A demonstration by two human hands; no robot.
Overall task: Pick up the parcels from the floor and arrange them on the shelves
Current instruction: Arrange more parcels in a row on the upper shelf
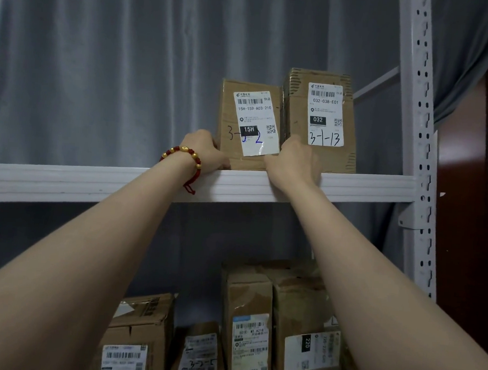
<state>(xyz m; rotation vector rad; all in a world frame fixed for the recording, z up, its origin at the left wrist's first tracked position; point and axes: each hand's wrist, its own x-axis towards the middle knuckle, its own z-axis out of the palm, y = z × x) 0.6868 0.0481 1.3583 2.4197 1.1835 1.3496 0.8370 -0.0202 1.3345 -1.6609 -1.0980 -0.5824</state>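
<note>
**Two hands seat a parcel on the upper shelf, close to its front edge**

The left hand [205,151] curls round the lower left edge of an upright cardboard parcel [255,119]. The right hand [292,162] closes on its lower right corner. Both hands have hold of the box, one on each side. A red and gold bead bracelet [182,152] sits on the left wrist.

The parcel stands on the white metal shelf [94,181], label facing out and base near the front lip. At its 3 o'clock a neighbouring parcel [324,115] stands touching it, or nearly so.

Likely risks:
- The right hand's fingers sit in the seam between the two boxes. Pulling them out could drag the neighbouring parcel askew.
- The box is tall and narrow, and could tip forward off the lip if let go before it stands square.
- Pushed too hard toward 12 o'clock, it might slide on, as only the grey curtain [101,61] shows behind.

Hidden or unclear:
- The fingertips of both hands are out of sight behind the box.
- The shelf's surface and depth cannot be seen from below.
- The handwritten code on the label is partly covered.
- At 6 o'clock, the lower parcels [248,328] are cut off by the frame.
- The floor is not in view.
</note>
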